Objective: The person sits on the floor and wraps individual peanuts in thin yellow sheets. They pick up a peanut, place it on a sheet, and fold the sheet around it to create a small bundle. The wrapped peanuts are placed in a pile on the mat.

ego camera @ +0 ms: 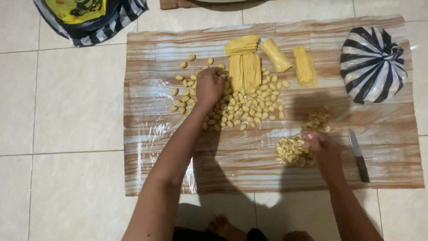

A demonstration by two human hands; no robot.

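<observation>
I am working on a pale tiled floor (67, 102), on which lies a wood-patterned mat (156, 134) under clear plastic film; all places below are given relative to this mat. At the mat's far right end sits a knotted black-and-white striped bag (372, 62), and beyond its far left corner, on the tiles, a second striped bag (89, 20) with yellow contents showing. Across the mat's far middle lie folded yellow dough sheets (245, 62), with one yellow roll (275, 55) and one flat folded strip (304, 66) to their right. Just nearer than the sheets, over the mat's centre, is a wide scatter of small yellow dough pieces (254, 107). My left hand (209, 85) rests on the left part of that scatter, fingers curled down into the pieces; whether they are clamped on any I cannot tell. Toward the mat's near right lie two smaller heaps: one pile (290, 151) touching my right hand (323, 145), whose fingers are bent together at its edge, grip undetermined, and another heap (317, 119) just beyond. A knife (359, 156) lies right of that hand, untouched.
</observation>
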